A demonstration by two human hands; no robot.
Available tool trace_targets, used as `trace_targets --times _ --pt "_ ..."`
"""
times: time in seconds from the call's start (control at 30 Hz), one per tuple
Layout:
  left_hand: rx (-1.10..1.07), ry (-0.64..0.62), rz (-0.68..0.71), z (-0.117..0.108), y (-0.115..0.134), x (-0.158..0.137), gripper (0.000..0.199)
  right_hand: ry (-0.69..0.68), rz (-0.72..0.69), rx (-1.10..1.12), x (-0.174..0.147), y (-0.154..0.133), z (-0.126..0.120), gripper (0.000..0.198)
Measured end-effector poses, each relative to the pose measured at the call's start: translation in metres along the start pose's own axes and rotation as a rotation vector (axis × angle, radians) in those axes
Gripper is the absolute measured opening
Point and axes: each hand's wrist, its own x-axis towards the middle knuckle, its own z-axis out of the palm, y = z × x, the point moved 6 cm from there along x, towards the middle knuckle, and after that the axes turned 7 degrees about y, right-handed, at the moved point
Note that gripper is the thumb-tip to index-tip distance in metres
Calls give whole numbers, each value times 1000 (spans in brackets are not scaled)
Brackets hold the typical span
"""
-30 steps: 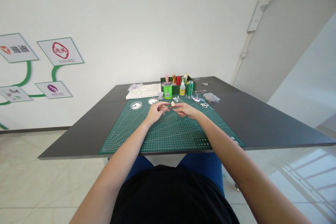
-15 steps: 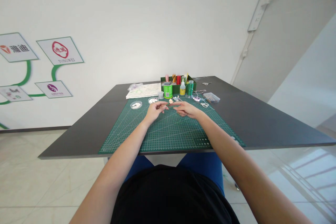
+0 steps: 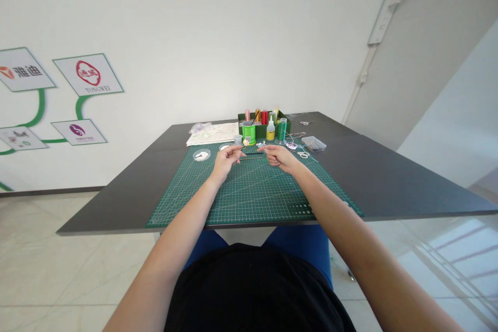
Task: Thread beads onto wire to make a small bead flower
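Note:
My left hand [image 3: 226,161] is closed in a pinch over the cutting mat, at the stem end of a small pale peach flower [image 3: 246,142] that stands just above its fingertips. My right hand [image 3: 280,158] is closed a little to the right, its index finger pointing left and the other fingers curled. Whatever its thumb and finger pinch is too small to make out. Between the hands a dark thin rod [image 3: 254,153] and a second slim stick [image 3: 251,158] show against the green cutting mat [image 3: 249,192].
Behind the hands stand a green can [image 3: 249,134], a yellow glue bottle [image 3: 270,129], a green thread spool [image 3: 282,129] and a green box [image 3: 260,133] of spools. Scissors [image 3: 303,154] and a clear case [image 3: 313,143] lie right; a dish of white pieces [image 3: 201,155] sits left.
My hands have moved apart. The flower has shifted left and slightly up with my left hand, and the rods between the hands now show more clearly.

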Motion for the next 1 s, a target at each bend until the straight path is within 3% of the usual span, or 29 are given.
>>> trace_targets --times 0.23,0.57,0.8,1.0 --pt "-65 54 1 -5 2 1 41 133 51 35 6 9 -14 32" --pt "-45 86 29 -13 2 6 43 373 42 -113 9 10 -30 11" --pt "-14 95 34 -15 2 6 40 446 12 -221 6 5 -29 22" --pt "49 68 44 -13 3 4 40 397 -147 -298 1 -8 -18 39"
